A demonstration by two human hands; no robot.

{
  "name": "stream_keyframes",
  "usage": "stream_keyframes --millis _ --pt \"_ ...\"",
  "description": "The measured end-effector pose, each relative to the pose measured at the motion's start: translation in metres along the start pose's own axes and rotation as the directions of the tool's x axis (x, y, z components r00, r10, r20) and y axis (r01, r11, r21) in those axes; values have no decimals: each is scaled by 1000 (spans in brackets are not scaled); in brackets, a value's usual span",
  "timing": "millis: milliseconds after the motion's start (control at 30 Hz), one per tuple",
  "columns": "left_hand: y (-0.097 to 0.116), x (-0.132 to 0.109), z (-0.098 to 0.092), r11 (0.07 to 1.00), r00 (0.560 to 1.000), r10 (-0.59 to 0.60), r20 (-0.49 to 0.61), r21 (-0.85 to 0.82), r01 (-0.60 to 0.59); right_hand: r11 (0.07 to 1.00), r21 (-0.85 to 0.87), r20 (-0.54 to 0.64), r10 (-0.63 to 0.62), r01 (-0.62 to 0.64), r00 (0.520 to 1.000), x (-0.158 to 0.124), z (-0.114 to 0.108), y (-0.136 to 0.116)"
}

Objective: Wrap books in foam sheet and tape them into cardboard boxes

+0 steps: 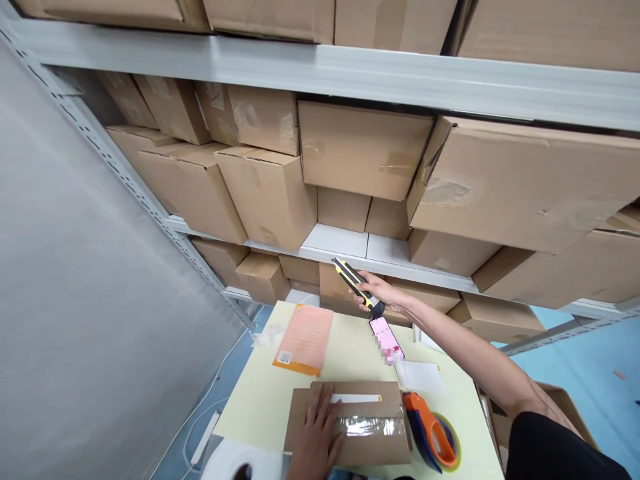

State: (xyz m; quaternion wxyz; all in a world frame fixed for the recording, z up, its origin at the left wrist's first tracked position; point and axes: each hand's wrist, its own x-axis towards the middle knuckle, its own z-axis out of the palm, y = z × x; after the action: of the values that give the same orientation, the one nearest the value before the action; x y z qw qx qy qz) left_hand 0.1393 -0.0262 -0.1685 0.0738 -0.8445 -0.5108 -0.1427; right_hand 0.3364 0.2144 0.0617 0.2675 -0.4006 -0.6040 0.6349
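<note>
My right hand (379, 292) is stretched out over the far end of the pale yellow table (250, 400), closed around a yellow and black utility knife (354, 279) held up near the shelf edge. My left hand (315, 437) lies flat, fingers spread, on a taped flat cardboard box (370, 433) at the table's near side. A phone (387, 340) with a lit pink screen lies just below my right hand.
An orange tape dispenser (427, 433) stands right of the box. An orange packet (303, 339) and a white envelope (420, 375) lie on the table. Metal shelving (340, 248) stacked with cardboard boxes (360, 150) fills the back. A white roll (240, 461) sits near left.
</note>
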Motion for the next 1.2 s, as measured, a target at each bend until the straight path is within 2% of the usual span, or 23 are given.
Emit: stream_keyframes --millis 67,133,167,300,433,533,600,667,733,767,800,867,900,967,1067,1100,1200 --pt "0 -1 1 1000 1000 0 -4 -9 0 948 -312 0 -72 69 997 5 -10 -3" --pt "0 -2 3 1000 1000 -8 -9 -20 7 799 -592 -18 -148 109 989 19 -25 -9" --pt "0 -2 4 1000 1000 -9 -11 -26 8 734 -671 -41 -180 106 983 28 -33 -12" --pt "-1 -1 5 999 1000 -5 7 -51 6 537 -843 -166 -263 1 950 68 -56 -23" --pt "-2 6 -1 991 997 -14 72 -132 24 394 -910 -240 -248 -128 939 99 -66 -22" --pt "-3 17 -5 983 993 -4 122 -183 26 324 -928 -260 -213 -183 942 110 -68 -19" --pt "-4 26 -5 980 989 6 150 -198 24 287 -941 -251 -227 -182 941 105 -65 -16" --pt "-5 34 -4 980 984 21 178 -198 15 250 -966 -157 -377 -63 913 81 -60 -5" --pt "-5 40 -2 981 979 34 199 -195 6 276 -959 -96 -512 57 853 36 -52 16" --pt "-5 42 -2 981 979 38 202 -195 3 315 -947 -116 -537 71 836 7 -46 31" --pt "-5 44 -2 980 978 41 202 -197 0 374 -926 -169 -517 45 839 -24 -40 49" --pt "-5 45 -2 980 979 46 197 -199 -6 519 -850 -327 -378 -94 866 -87 -26 91" --pt "-5 46 -2 980 980 49 195 -199 -9 581 -795 -409 -298 -176 863 -116 -18 113" --pt "-4 46 -4 981 978 56 199 -191 -17 614 -752 -464 -238 -239 853 -162 -1 155" --pt "-3 45 -7 982 975 63 212 -185 -23 650 -669 -566 -131 -360 814 -203 22 207" --pt "-3 45 -7 982 974 61 216 -187 -20 631 -643 -623 -102 -433 776 -211 28 223" --pt "-4 45 -6 977 975 50 216 -211 -4 513 -540 -787 -28 -667 616 -223 34 266"
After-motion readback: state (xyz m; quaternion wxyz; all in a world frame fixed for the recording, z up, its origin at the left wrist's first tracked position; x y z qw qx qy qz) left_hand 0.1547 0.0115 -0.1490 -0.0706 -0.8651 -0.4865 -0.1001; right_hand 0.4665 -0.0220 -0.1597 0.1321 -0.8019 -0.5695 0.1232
